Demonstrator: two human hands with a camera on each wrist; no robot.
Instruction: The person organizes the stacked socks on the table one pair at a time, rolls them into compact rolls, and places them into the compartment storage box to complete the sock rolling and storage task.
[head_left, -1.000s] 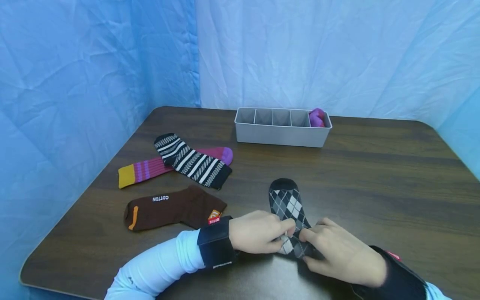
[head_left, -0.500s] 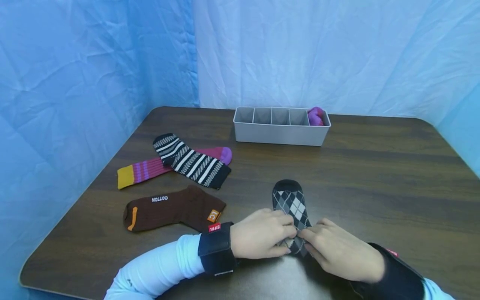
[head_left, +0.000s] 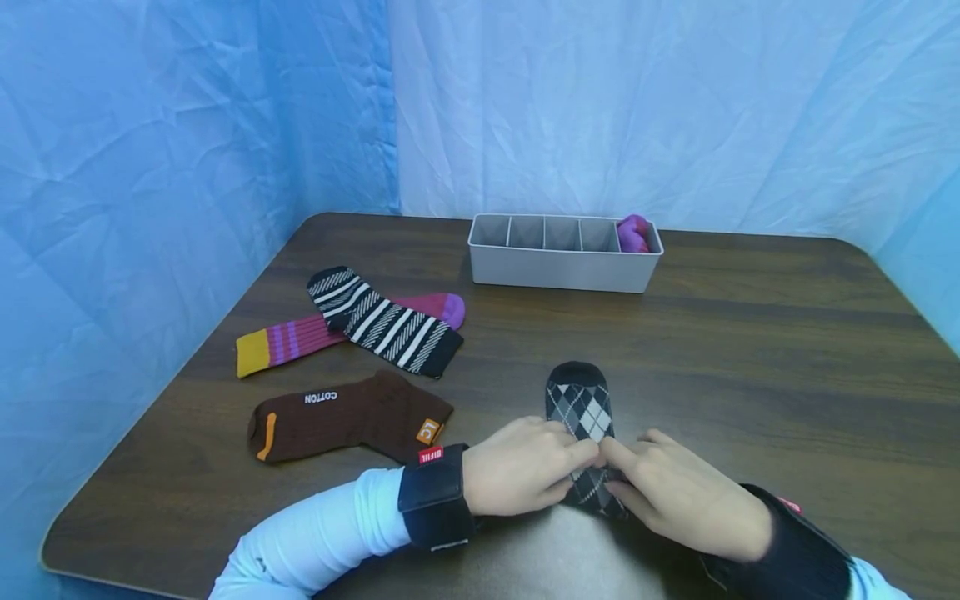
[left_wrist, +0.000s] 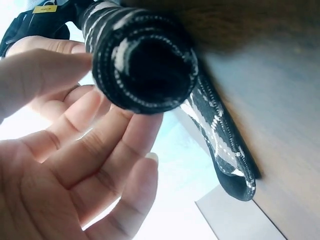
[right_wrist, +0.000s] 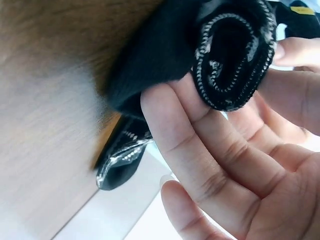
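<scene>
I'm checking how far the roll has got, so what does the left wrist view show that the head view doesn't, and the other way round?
Only the left wrist view shows the end of the argyle sock, wound into a tight round roll against the left hand's fingers.

Only the head view shows the grey divider box, the brown sock, the striped sock and the right hand.

Both show the left hand on the sock, its unrolled toe part lying flat on the table.
</scene>
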